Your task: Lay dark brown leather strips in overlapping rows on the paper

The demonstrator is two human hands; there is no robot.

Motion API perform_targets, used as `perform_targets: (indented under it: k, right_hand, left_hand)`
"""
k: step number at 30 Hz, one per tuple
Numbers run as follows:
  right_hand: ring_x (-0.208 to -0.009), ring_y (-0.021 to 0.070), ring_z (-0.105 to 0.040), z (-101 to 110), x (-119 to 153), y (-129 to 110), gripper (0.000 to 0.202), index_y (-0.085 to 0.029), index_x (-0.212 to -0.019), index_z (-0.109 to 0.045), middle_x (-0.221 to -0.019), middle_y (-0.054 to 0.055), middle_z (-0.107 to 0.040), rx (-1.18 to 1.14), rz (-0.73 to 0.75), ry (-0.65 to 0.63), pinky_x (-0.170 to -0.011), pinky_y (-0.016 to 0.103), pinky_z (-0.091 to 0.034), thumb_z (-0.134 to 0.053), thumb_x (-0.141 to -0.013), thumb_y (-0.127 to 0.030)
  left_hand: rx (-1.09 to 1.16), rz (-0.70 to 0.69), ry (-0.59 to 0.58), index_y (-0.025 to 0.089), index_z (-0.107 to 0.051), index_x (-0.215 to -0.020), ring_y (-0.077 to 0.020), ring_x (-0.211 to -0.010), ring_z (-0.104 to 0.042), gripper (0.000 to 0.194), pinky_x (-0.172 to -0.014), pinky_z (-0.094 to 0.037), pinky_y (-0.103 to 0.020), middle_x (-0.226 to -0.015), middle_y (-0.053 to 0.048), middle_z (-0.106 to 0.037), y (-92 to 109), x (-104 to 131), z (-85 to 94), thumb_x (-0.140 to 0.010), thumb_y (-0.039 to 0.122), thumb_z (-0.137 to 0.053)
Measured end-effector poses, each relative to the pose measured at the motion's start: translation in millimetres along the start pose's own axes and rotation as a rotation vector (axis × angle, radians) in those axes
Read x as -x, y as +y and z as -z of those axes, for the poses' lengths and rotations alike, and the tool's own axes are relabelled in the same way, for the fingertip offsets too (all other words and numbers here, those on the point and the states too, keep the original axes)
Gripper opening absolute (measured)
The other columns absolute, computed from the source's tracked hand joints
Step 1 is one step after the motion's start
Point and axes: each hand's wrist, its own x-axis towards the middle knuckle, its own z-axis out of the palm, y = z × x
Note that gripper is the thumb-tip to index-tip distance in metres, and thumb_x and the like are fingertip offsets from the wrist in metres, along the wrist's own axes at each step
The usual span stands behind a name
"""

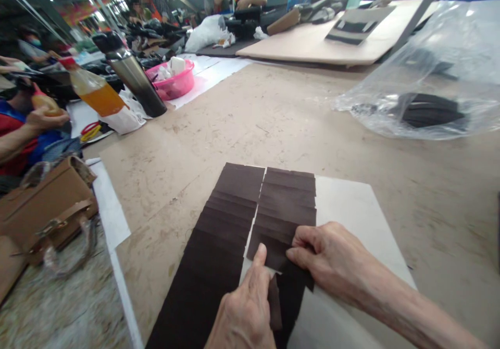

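Overlapping dark brown pieces [219, 234], thin like fabric or leather, lie in two columns on a pale sheet [344, 203] in front of me. My right hand [328, 255] is closed, thumb and fingers pinching the right edge of a dark piece [273, 247] in the right column. My left hand [244, 307] is at the near end of that column, one finger stretched along the gap between the columns. A small dark piece [275, 302] sticks out at its right side, seemingly held in it. The other left fingers are hidden.
A tan handbag [50, 208] stands at the left. Beyond it are an orange-filled bottle [97, 94], a dark flask [135, 75] and a pink basket [175, 84]. A clear plastic bag [375, 94] with dark pieces lies at right. Other people work farther back.
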Motion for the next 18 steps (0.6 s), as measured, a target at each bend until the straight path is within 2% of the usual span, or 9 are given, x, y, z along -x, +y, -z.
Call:
perform_targets:
  k: [2, 5, 8, 11, 13, 18]
  right_hand:
    - [-0.042, 0.0087, -0.036, -1, 7, 3, 0.017, -0.019, -0.053, -0.047, -0.043, -0.004, -0.041, -0.026, -0.035, 0.002, -0.042, 0.020, -0.023, -0.045, -0.070, -0.020]
    - [-0.043, 0.0091, -0.038, -3, 15, 7, 0.016, -0.019, -0.056, -0.048, -0.043, -0.005, -0.042, -0.106, -0.089, 0.037, -0.042, 0.020, -0.025, -0.043, -0.070, -0.021]
    - [-0.044, 0.0099, -0.038, -6, 17, 9, 0.016, -0.020, -0.055, -0.048, -0.044, -0.005, -0.041, -0.138, -0.111, 0.098, -0.044, 0.021, -0.027, -0.043, -0.071, -0.024]
    - [-0.044, 0.0102, -0.038, -11, 15, 11, 0.016, -0.020, -0.053, -0.045, -0.043, -0.005, -0.039, -0.118, -0.119, 0.137, -0.045, 0.021, -0.027, -0.043, -0.069, -0.022]
    - [-0.044, 0.0103, -0.037, -13, 14, 11, 0.015, -0.020, -0.053, -0.043, -0.043, -0.005, -0.039, -0.106, -0.126, 0.151, -0.044, 0.021, -0.025, -0.043, -0.068, -0.020]
    - [-0.043, 0.0108, -0.039, -14, 11, 10, 0.013, -0.021, -0.052, -0.044, -0.043, -0.004, -0.042, -0.071, -0.178, 0.169, -0.043, 0.022, -0.025, -0.044, -0.066, -0.019]
  left_hand:
    - [-0.021, -0.046, -0.018, 0.010, -0.026, -0.129, -0.0176, -0.087, -0.062, 0.042, -0.059, -0.054, -0.017, -0.118, -0.015, -0.053, -3, 1, -0.7, -0.087, 0.010, -0.026]
    - [0.030, -0.110, 0.013, 0.013, -0.014, -0.134, -0.0177, -0.095, -0.059, 0.047, -0.070, -0.053, -0.019, -0.121, -0.017, -0.050, -6, 1, -0.7, -0.088, 0.011, -0.025]
    - [0.140, -0.126, 0.024, 0.011, -0.022, -0.132, -0.0171, -0.103, -0.054, 0.046, -0.082, -0.047, -0.021, -0.122, -0.018, -0.049, -6, -1, 4.4, -0.087, 0.014, -0.027]
    - [0.214, -0.069, -0.036, 0.005, -0.031, -0.128, -0.0170, -0.096, -0.059, 0.044, -0.080, -0.048, -0.019, -0.115, -0.019, -0.055, -5, -4, 10.3, -0.085, 0.016, -0.032]
    - [0.238, -0.048, -0.059, 0.004, -0.031, -0.128, -0.0177, -0.094, -0.060, 0.044, -0.078, -0.049, -0.020, -0.113, -0.019, -0.057, -4, -4, 11.1, -0.085, 0.017, -0.031]
    - [0.209, -0.055, -0.010, 0.013, -0.027, -0.131, -0.0186, -0.100, -0.056, 0.046, -0.079, -0.049, -0.023, -0.126, -0.018, -0.046, -4, 0, 4.8, -0.086, 0.015, -0.031]
